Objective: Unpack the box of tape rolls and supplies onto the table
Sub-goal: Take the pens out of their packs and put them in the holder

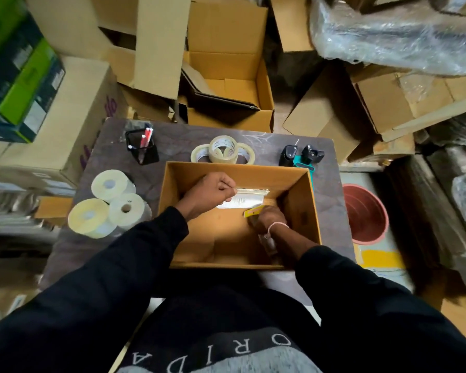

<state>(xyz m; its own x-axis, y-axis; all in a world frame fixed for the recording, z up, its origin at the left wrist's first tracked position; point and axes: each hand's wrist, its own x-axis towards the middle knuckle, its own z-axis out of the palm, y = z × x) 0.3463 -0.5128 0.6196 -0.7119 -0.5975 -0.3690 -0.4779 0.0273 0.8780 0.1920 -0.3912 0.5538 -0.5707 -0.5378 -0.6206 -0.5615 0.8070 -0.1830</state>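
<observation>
Left hand (213, 193) pinching my flat packet stack (249, 196) inside box (314, 211) | right hand (268, 220) gripping yellow item (253, 211) | tape rolls (223, 152), label rolls (108, 205) already on table (331, 200) | box nearly empty, I judge

An open brown cardboard box (293, 200) sits on the counter (331, 189), flaps down. Inside, toward 12 o'clock, lies a flat stack of clear bags (249, 196); a small yellow item (253, 211) lies beside it. At 12 o'clock beyond the box stand three clear tape rolls (223, 149). At 9 o'clock lie three large pale rolls (111, 205).
</observation>
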